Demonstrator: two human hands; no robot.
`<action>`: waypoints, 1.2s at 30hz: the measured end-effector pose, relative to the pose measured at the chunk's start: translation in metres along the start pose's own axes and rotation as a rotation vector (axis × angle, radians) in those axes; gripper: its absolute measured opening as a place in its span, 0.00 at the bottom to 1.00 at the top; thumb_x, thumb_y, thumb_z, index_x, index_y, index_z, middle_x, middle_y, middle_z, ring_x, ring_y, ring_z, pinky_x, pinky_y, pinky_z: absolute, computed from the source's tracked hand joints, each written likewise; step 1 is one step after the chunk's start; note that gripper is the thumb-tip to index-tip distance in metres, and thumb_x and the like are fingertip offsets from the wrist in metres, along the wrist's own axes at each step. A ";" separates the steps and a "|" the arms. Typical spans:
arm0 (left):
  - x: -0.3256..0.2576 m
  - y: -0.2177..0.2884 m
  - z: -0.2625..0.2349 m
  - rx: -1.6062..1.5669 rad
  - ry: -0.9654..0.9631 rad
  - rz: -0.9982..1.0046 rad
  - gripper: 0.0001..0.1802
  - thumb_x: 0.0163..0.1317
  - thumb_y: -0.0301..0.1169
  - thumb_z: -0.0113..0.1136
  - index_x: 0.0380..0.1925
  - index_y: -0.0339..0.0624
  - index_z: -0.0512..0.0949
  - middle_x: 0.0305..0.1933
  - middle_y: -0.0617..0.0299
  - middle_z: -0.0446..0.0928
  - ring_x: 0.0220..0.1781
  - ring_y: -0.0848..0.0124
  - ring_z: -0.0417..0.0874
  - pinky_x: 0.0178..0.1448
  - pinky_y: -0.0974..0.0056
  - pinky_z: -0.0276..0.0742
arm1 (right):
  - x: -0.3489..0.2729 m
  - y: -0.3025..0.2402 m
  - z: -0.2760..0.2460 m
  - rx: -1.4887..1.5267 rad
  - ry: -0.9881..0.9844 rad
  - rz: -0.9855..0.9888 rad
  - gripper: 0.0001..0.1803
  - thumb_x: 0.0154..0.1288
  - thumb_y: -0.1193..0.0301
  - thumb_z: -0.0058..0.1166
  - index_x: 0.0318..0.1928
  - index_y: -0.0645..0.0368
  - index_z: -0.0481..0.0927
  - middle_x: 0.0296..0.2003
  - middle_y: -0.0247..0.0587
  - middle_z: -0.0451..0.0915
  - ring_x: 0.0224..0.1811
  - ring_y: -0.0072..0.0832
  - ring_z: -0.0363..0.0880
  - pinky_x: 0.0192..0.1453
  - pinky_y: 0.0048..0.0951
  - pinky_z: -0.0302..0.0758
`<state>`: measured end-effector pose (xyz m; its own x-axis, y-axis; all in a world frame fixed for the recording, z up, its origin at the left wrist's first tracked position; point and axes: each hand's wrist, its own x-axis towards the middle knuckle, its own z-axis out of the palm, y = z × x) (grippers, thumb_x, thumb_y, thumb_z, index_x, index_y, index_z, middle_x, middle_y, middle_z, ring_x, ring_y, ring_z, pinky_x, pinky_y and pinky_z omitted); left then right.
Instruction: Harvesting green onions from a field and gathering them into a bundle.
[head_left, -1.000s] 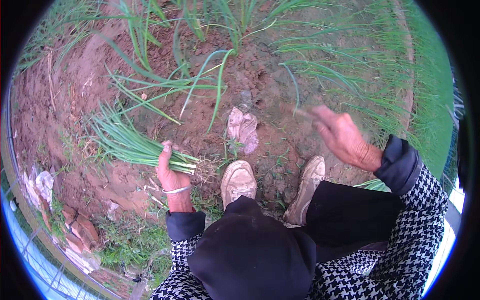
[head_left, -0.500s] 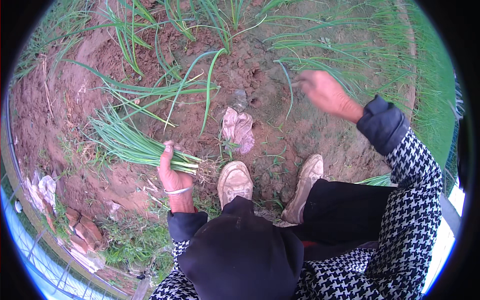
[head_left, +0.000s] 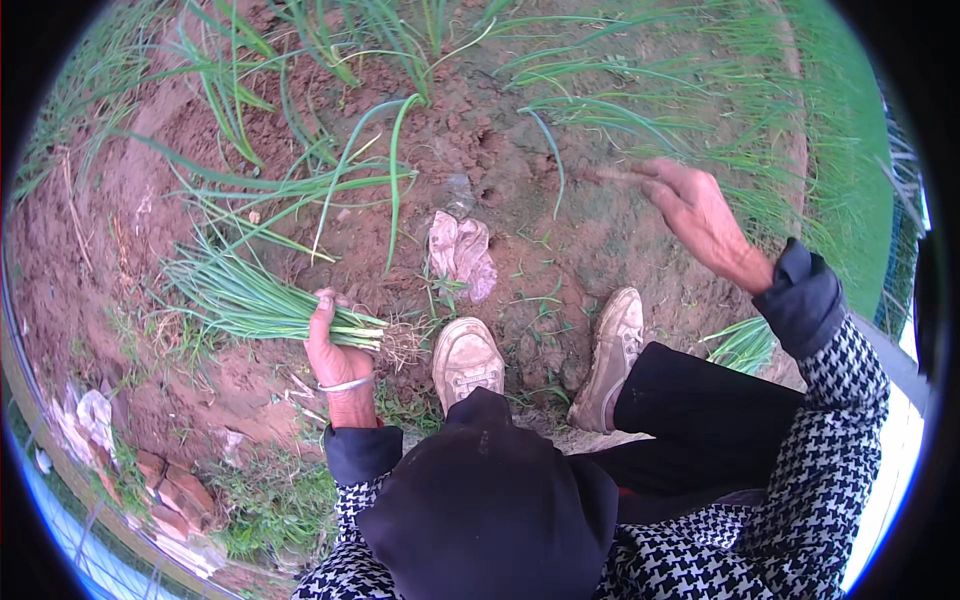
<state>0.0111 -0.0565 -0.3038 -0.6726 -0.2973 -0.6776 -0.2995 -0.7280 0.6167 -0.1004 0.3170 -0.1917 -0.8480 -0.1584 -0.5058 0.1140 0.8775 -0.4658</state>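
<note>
My left hand (head_left: 338, 358) is closed around a bundle of green onions (head_left: 245, 300). Their pale ends and stringy roots (head_left: 405, 345) stick out on the right, near my left shoe, and the green tops fan out to the left over the soil. Out to the right, above the bed, my right hand (head_left: 705, 222) is closed on a thin brown stick-like thing (head_left: 612, 174) that points left; motion blur hides its exact kind. Left of its tip a single onion plant (head_left: 552, 140) arches over the soil. My right hand is apart from the plants.
Crumpled pale plastic (head_left: 462, 255) lies on the soil ahead of my shoes (head_left: 470, 360). Onion plants (head_left: 350, 185) grow ahead and left, denser rows (head_left: 720, 90) at right. More green leaves (head_left: 745, 345) lie beside my right leg. Broken bricks (head_left: 175, 490) are at lower left.
My right hand has moved right and a little nearer to me, away from the arching onion plant, with the stick-like thing. My left hand still grips the bundle; the view has shifted slightly.
</note>
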 end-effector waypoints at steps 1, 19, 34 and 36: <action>0.000 0.001 0.000 0.027 0.020 -0.012 0.10 0.56 0.29 0.57 0.38 0.40 0.73 0.30 0.63 0.73 0.33 0.74 0.74 0.38 0.65 0.75 | -0.007 -0.005 0.001 0.001 -0.021 -0.013 0.17 0.63 0.69 0.44 0.48 0.67 0.73 0.38 0.53 0.77 0.40 0.41 0.77 0.46 0.33 0.71; 0.003 -0.005 0.016 0.112 0.099 -0.041 0.10 0.56 0.30 0.57 0.38 0.41 0.73 0.33 0.64 0.73 0.35 0.74 0.74 0.38 0.64 0.76 | -0.004 -0.003 0.080 -0.194 -0.063 -0.147 0.08 0.57 0.75 0.46 0.37 0.63 0.67 0.12 0.54 0.69 0.16 0.52 0.72 0.21 0.45 0.70; -0.012 0.000 0.019 0.030 -0.005 -0.004 0.09 0.56 0.30 0.58 0.37 0.40 0.74 0.30 0.63 0.73 0.33 0.73 0.74 0.38 0.66 0.74 | 0.014 0.038 0.066 0.123 -0.081 -0.054 0.13 0.55 0.71 0.43 0.37 0.67 0.74 0.23 0.54 0.76 0.27 0.43 0.78 0.33 0.36 0.74; -0.015 -0.002 0.024 0.031 -0.002 0.002 0.09 0.56 0.29 0.58 0.37 0.40 0.74 0.30 0.63 0.73 0.33 0.73 0.74 0.37 0.66 0.74 | -0.017 0.041 0.080 0.376 0.054 0.372 0.14 0.58 0.70 0.42 0.40 0.65 0.74 0.26 0.53 0.76 0.25 0.42 0.75 0.33 0.36 0.71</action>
<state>0.0061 -0.0354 -0.2852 -0.6743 -0.2974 -0.6759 -0.3194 -0.7078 0.6301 -0.0395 0.3190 -0.2604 -0.7393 0.1652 -0.6528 0.5815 0.6455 -0.4952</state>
